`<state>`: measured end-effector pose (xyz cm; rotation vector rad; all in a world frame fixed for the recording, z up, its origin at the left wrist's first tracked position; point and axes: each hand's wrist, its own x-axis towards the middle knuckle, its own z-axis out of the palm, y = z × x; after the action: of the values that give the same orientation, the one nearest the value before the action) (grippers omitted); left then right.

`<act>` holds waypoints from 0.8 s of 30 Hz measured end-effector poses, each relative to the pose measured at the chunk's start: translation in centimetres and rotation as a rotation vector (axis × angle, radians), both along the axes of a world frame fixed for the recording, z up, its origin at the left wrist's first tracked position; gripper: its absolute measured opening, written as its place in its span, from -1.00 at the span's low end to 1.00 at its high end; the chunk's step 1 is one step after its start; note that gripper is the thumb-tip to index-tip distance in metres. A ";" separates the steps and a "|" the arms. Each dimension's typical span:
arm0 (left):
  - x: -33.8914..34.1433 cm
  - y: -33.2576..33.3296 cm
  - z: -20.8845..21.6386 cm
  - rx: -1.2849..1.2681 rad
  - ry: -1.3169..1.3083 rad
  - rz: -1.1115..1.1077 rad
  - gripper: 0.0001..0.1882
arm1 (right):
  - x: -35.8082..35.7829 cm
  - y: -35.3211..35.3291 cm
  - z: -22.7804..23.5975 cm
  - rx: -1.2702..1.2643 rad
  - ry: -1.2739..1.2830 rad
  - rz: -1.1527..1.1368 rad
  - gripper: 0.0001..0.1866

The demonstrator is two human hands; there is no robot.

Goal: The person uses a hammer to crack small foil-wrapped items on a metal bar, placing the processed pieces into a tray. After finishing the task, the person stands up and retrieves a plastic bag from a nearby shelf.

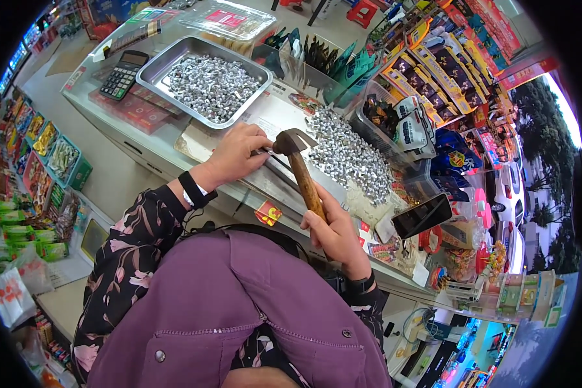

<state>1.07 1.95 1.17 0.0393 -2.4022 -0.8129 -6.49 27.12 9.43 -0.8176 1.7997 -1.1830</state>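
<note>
My right hand (336,229) is wrapped round the wooden handle of a claw hammer (302,176). The hammer's rusty-brown head is up beside my left fingertips, over the near part of the counter. My left hand (237,152) rests low over a flat board (191,143), its fingers pinched together; what they hold is too small and hidden to name. Just beyond my left hand a metal tray (152,72) holds many small silvery metal pieces (213,84). More such silvery pieces (349,155) lie in a loose heap right of the hammer.
A calculator (121,76) sits left of the tray, and a clear-lidded box (229,21) behind it. A phone (421,216) leans at the counter's right. Packaged goods (433,71) crowd the far right; snack shelves (45,155) stand left, beyond the glass counter (100,116).
</note>
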 end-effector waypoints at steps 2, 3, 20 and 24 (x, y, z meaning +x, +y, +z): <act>0.0 -0.1 0.2 0.001 -0.015 -0.003 -0.81 | -0.1 -0.1 0.0 -0.005 0.006 0.008 -0.40; 0.0 -0.3 0.2 0.002 -0.019 -0.020 -0.79 | -0.1 -0.2 0.0 -0.007 0.009 0.012 -0.40; 0.6 -2.1 0.7 0.266 -0.057 0.009 -0.69 | -0.2 -0.7 0.3 -0.039 0.003 0.024 -0.40; 0.7 -2.0 1.0 0.299 -0.062 0.013 -0.70 | -0.6 -0.8 -0.7 -0.032 0.208 0.106 -0.40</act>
<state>1.74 -0.06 2.19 0.2001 -2.3143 -1.1733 -7.04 26.30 8.72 -1.0749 1.8823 -1.0939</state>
